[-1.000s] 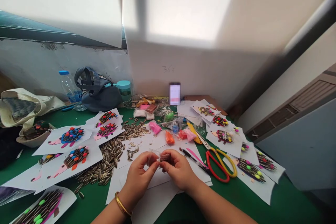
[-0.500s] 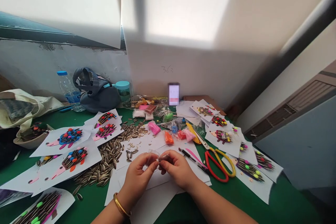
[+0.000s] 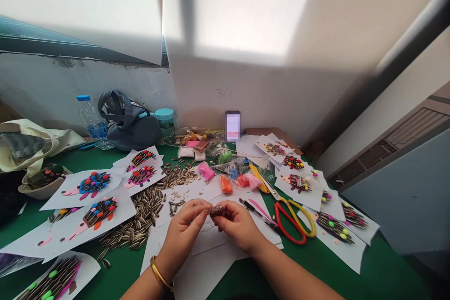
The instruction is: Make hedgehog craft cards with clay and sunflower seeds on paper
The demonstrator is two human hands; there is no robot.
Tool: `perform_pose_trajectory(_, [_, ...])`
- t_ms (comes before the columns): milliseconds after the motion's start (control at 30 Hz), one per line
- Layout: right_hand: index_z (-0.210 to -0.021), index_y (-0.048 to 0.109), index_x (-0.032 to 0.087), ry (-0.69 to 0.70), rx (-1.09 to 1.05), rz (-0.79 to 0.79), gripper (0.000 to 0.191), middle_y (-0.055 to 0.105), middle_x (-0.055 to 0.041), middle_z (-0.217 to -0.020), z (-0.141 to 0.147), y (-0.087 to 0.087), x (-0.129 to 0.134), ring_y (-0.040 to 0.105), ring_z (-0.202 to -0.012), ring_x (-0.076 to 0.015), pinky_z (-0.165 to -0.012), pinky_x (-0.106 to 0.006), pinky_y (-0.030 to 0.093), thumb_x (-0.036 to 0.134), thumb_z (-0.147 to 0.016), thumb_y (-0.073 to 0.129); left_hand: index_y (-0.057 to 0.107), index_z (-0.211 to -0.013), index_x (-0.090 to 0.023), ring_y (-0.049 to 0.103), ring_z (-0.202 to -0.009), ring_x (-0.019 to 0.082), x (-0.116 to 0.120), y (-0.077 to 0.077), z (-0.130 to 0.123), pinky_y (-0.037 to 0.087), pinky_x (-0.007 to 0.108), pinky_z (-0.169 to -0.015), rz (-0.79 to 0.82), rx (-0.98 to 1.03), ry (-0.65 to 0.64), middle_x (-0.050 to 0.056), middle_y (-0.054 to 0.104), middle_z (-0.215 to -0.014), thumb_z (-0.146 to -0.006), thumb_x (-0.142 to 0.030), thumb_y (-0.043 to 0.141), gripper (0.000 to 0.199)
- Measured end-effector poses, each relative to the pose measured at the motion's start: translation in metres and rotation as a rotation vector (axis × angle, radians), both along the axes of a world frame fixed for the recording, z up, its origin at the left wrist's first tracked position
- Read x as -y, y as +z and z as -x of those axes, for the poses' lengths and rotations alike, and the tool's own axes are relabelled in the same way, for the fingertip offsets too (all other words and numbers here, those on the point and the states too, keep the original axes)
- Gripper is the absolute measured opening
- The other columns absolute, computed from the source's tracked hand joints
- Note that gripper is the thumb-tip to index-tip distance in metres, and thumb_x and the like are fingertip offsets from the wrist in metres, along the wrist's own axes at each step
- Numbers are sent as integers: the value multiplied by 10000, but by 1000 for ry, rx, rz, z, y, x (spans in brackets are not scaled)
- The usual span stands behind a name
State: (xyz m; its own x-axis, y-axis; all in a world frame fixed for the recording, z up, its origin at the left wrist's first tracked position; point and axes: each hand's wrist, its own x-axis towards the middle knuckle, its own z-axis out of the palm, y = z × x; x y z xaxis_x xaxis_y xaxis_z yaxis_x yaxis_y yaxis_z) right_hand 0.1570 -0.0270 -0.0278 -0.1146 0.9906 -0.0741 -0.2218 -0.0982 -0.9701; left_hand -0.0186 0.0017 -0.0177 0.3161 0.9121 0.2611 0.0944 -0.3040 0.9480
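Both my hands meet over white paper sheets [image 3: 214,248] in the middle of the table. Between the fingertips is a small dark brown packet [image 3: 217,211], its wrapping looking like clear plastic. My left hand [image 3: 188,229] pinches its left end with thumb and forefinger. My right hand [image 3: 239,227] wraps its fingers around the right part, so some of the packet is hidden. Faint drawn lines show on the paper just below the fingers. Beside my right hand lie a black pen [image 3: 260,213] and a pink strip [image 3: 258,206]. Striped sunflower seeds [image 3: 140,215] are heaped left of my left hand.
Red-and-yellow scissors [image 3: 290,220] lie to the right. Clay packets [image 3: 227,185] are scattered behind the hands. Seed-covered hedgehog pictures [image 3: 94,183] flank both sides. At the back stand a phone [image 3: 232,126], a dark bag [image 3: 131,126], a lidded jar [image 3: 165,122] and a bottle [image 3: 91,119].
The brown packet now shows more between my fingertips. The left fingers have straightened and shifted slightly, while the clear plastic seen above them has dropped out of sight.
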Motion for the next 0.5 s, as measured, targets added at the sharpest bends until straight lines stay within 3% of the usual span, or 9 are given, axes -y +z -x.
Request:
perform_pose_trajectory(233, [-920,662,185,55,-27,-22,237,656,-8,-850,0,5,1,599,-780,-135,-715,-271,467,313,-742,752,728,-1136,-259,587,-1066,239,1,-6,0,514,348,-891,85,28,23,80,640,-1118,-912,-408,564,315])
perform_pose_trajectory(367, [-922,650,188,29,-35,-14,242,673,-18,-894,-1,4,1,628,-852,-162,-801,-303,476,286,-732,763,727,-1137,-259,572,-1082,235,1,-1,-1,469,357,-964,95,8,5,64,650,-1001,-907,-398,573,309])
perform_pose_trajectory(500, [-931,650,196,12,-2,-31,229,673,-26,-913,-1,2,2,630,-882,-177,-829,-321,480,289,-749,753,740,-1054,-247,580,-1067,239,-1,3,-2,478,349,-936,158,64,-2,66,632,-1070,-823,-387,682,277])
